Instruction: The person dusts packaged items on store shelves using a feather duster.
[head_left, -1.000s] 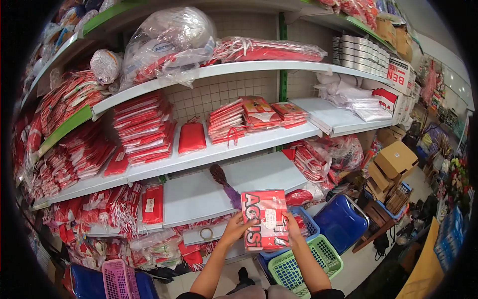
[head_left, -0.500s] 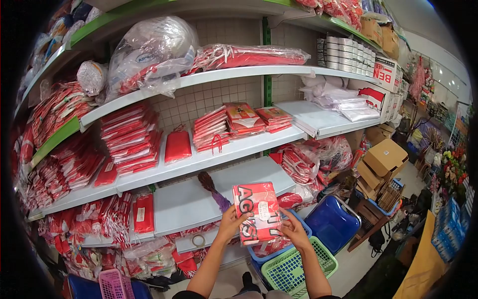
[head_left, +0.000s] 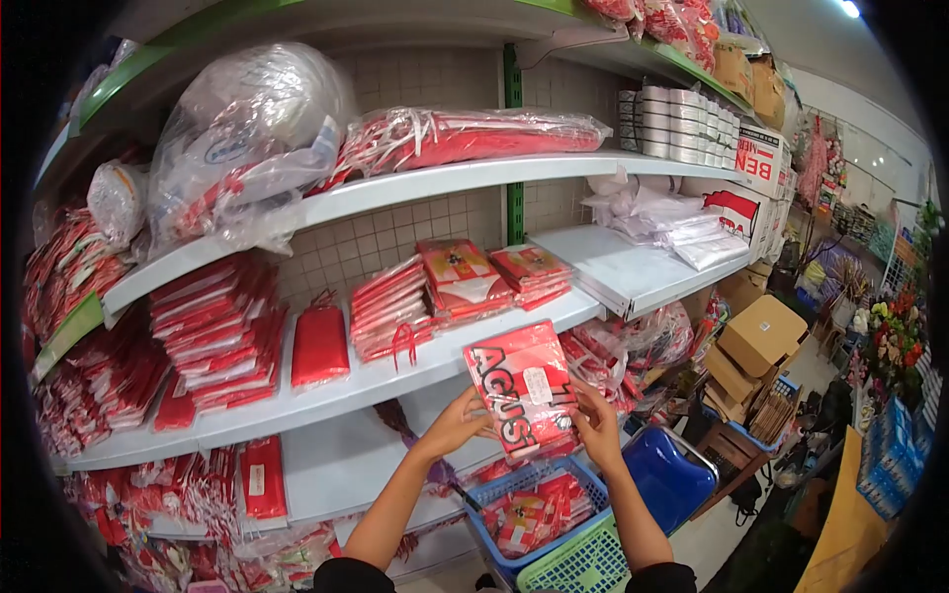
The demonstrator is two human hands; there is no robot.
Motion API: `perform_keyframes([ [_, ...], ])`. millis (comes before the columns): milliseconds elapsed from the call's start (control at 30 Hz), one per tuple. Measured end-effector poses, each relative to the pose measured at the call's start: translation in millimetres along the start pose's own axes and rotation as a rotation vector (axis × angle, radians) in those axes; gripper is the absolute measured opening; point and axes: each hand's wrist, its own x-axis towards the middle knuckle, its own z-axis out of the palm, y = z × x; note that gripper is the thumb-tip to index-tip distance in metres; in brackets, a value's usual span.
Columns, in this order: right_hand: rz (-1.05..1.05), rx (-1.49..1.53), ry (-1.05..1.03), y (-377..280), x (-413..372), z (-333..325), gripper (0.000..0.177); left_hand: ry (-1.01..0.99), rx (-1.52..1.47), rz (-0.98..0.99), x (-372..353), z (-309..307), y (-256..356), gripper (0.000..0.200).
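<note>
A flat red plastic-wrapped packet (head_left: 524,390) with large dark letters and a white sticker is held up, tilted, in front of the shelves. My left hand (head_left: 457,425) grips its left edge. On the opposite edge, my right hand (head_left: 596,423) has its thumb and fingers closed. Beneath the packet stands a blue basket (head_left: 599,476) containing several red wrapped packets (head_left: 534,512). Behind it, the middle shelf (head_left: 371,390) carries stacks of similar packets (head_left: 460,277).
A green basket (head_left: 583,561) stands below the blue one, with a blue plastic chair (head_left: 672,472) to the right. Open cardboard boxes (head_left: 761,331) sit farther right. At left is a tall stack of red packets (head_left: 222,331). A bagged bundle (head_left: 474,138) lies on the upper shelf.
Both hands have raised the packet, which now overlaps the middle shelf's front edge. More of the blue basket and its contents shows below. The camera view has shifted.
</note>
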Motion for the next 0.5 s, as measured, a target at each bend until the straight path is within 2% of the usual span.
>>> perform_keyframes([
  [67,-0.078,-0.049,0.039,5,35,-4,0.045,0.049,0.01,0.019,25,-8,20,0.065],
  [100,0.132,0.098,-0.002,-18,51,-5,0.046,0.064,0.002,0.04,40,-13,27,0.066],
  [133,-0.026,0.019,0.015,-8,73,-8,0.048,0.079,-0.006,0.061,54,-18,33,0.068],
  [200,-0.155,-0.091,0.028,9,121,-19,0.047,0.092,-0.025,0.162,87,-24,48,0.07],
  [267,-0.166,-0.208,0.078,14,169,-27,0.047,0.107,-0.044,0.265,119,-28,66,0.072],
  [300,-0.268,-0.263,0.059,6,193,-27,0.049,0.15,-0.109,0.264,140,-32,72,0.073],
  [333,-0.25,-0.264,0.056,6,215,-30,0.051,0.166,-0.211,0.267,155,-33,81,0.07],
  [400,-0.212,-0.267,0.05,21,258,-37,0.054,0.052,-0.265,0.317,192,-47,86,0.064],
  [500,-0.189,-0.458,0.036,44,306,-42,0.053,0.059,-0.249,0.272,240,-66,74,0.053],
])
